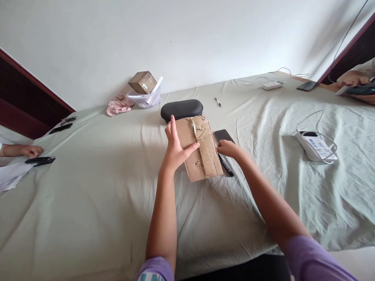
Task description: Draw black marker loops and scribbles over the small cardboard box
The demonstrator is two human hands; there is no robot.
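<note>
A taped, creased cardboard box point(209, 150) is tilted up in front of me. My left hand point(177, 146) grips its left side, thumb across the face and other fingers along the edge. Close by the box's right edge is my right hand point(227, 148), its fingers curled closed; whatever they hold, if anything, is hidden. A black marker point(226, 166) lies just below that hand. Behind it shows a dark flat phone-like object point(224, 135). Beyond the box sits a black oval hard case point(181, 108), partly covered by it.
A pale green cloth point(88, 195) covers the table. Toward the wall are a small carton point(142, 82), a plastic bag point(145, 100), a pink cloth point(118, 105) and a pen point(217, 102). A white corded device point(316, 147) lies right. Other people's hands point(32, 151) appear at both sides.
</note>
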